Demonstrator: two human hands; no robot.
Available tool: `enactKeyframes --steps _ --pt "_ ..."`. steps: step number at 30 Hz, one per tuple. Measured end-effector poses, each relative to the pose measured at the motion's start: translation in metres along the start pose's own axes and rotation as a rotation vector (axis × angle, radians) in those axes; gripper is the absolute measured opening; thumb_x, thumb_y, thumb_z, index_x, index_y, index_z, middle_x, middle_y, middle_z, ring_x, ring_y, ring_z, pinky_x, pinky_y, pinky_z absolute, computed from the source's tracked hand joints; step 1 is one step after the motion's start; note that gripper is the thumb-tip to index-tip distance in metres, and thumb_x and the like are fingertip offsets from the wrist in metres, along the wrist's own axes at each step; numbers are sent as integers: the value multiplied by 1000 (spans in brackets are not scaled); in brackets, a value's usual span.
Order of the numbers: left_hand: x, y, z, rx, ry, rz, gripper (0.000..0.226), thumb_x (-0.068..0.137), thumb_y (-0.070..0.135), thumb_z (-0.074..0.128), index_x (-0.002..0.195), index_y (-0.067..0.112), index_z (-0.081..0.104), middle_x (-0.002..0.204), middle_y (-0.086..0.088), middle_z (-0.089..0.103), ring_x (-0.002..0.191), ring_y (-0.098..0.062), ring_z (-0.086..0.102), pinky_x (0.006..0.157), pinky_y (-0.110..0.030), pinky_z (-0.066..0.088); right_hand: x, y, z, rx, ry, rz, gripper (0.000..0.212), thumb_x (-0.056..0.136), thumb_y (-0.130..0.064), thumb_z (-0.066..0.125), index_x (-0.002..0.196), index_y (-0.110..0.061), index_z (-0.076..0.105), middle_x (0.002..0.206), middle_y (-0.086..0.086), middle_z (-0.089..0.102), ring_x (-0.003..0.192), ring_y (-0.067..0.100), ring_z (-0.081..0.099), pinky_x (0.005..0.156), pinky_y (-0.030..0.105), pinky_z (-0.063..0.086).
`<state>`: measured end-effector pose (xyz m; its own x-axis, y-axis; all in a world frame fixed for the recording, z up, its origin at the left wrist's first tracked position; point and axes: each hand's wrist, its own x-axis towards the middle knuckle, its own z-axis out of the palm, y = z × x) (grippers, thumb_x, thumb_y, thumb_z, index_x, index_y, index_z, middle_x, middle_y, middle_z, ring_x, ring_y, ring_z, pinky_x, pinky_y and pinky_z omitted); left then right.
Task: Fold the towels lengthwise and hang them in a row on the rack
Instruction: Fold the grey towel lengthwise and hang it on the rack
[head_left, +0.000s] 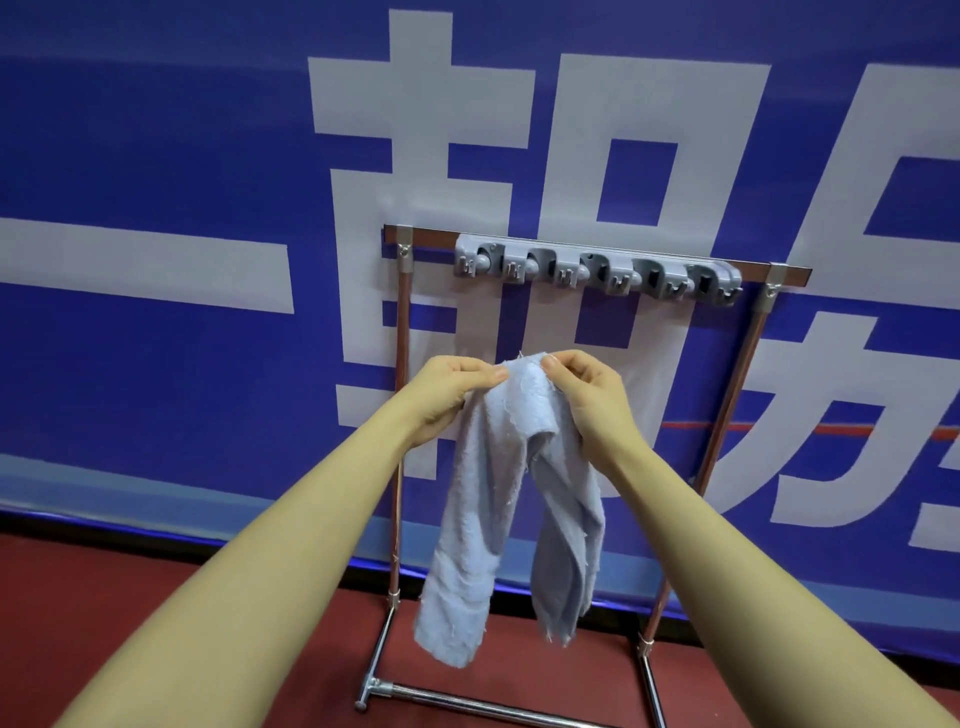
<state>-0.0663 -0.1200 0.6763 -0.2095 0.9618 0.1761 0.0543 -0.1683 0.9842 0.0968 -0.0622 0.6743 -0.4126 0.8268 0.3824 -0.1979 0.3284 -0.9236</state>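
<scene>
Both grips clamped on top edge of pale blue towel (511, 483), left hand (449, 387) and right hand (589, 395) pinching close together below rack (597, 267); I judge uneven tails risk a crooked fold, or frayed cloth slipping.

the only writing i see is on the blue banner (156, 156) behind my rack: huge pale characters, each cut off by the frame or hidden behind the rack. at the left runs one long horizontal stroke like "一". the middle one resembles "部", the lower right one "务", but i cannot read either for certain.
</scene>
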Motion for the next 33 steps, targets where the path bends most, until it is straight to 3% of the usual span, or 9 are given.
enactKeyframes --steps 2,8,12,15,20,23,26,31,33 --pt "10 3 -5 3 43 39 13 90 14 59 87 5 68 76 0 70 69 -8 63 67 -19 48 12 2 5 -16 18 -15 13 92 -16 61 80 -14 66 76 0 67 72 14 60 69 28 49" --pt "64 19 -21 -106 204 108 14 92 11 55 80 7 62 82 -8 66 76 -19 61 78 -31 50 76 8 29 -41 83 -55 11 91 -20 62 83 -16 69 87 6 69 83 19 61 84 39 50" --pt "109 34 -40 -199 292 155 14 91 8 55 81 5 64 80 -9 67 77 -20 63 81 -33 51 131 2 50 -17 141 -101 12 93 -16 59 87 -10 68 87 7 68 79 15 60 77 31 50" --pt "143 43 -55 -207 363 171 16 92 8 55 79 7 64 75 -5 66 69 -15 63 72 -28 52 171 5 68 8 173 -102 13 93 -17 59 90 -8 68 85 6 68 78 15 61 78 30 50" --pt "191 42 -75 -139 427 155 14 93 10 53 86 4 63 79 -5 64 74 -18 60 75 -31 50 212 28 90 73 251 -74 17 94 -16 57 87 -6 68 69 -4 63 64 5 56 59 13 47" --pt "208 37 -83 -94 438 143 13 93 9 53 95 1 63 80 -6 63 77 -20 60 78 -32 50 224 45 100 112 304 -48 17 93 -16 59 80 -10 68 74 2 66 69 12 59 69 23 52" --pt "218 30 -87 -25 417 149 17 93 11 54 79 4 62 75 -6 62 69 -16 58 70 -28 49 233 58 104 121 336 -24 16 91 -18 61 81 -10 70 80 7 69 75 16 60 77 34 53" --pt "230 16 -95 109 511 183 23 89 24 62 68 14 64 69 -3 65 69 -19 59 76 -34 48 238 74 108 168 348 9 17 90 -20 64 81 -6 70 76 9 71 68 17 63 69 31 54" --pt "231 10 -95 88 526 185 27 89 26 63 66 12 63 67 -5 65 65 -19 59 71 -32 49 239 76 109 176 336 30 18 89 -22 65 79 -8 69 73 7 70 65 16 63 66 29 54"
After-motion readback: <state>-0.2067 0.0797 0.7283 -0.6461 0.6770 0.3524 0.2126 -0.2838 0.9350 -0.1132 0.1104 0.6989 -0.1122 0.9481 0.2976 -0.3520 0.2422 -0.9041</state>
